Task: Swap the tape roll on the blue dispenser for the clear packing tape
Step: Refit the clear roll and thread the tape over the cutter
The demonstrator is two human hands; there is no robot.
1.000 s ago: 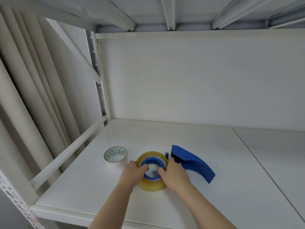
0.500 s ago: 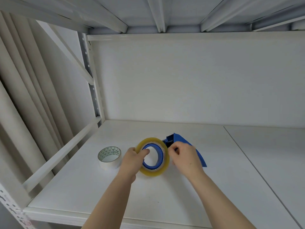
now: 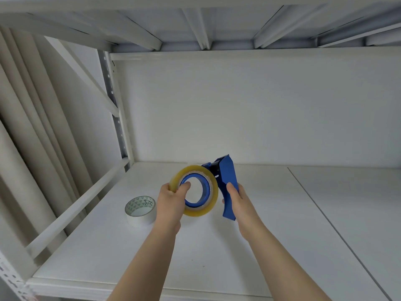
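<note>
- The scene is a white metal shelf (image 3: 217,257) with a flat, smooth top, seen from above and in front; a thin seam runs across it on the right side.
- A plain white back panel (image 3: 249,105) closes the rear, and the ribbed underside of the next shelf up (image 3: 206,25) forms a low ceiling.
- A perforated upright post (image 3: 115,114) and a slanted brace stand at the back left corner, with pale folded curtains (image 3: 32,137) beyond them.
- A low white rail (image 3: 82,205) runs along the left edge of the surface.
- The blue dispenser (image 3: 227,183) is held up off the surface, tilted nearly upright, with its handle pointing down.
- The right hand (image 3: 235,198) is closed around the handle.
- The yellowish clear tape roll (image 3: 195,190) sits on the dispenser's blue hub, facing the camera.
- The left hand (image 3: 171,200) pinches the roll's left rim, thumb inside the core and fingers behind.
- A white tape roll (image 3: 140,211) with a patterned core lies flat on the surface, just left of the left hand and apart from it.
</note>
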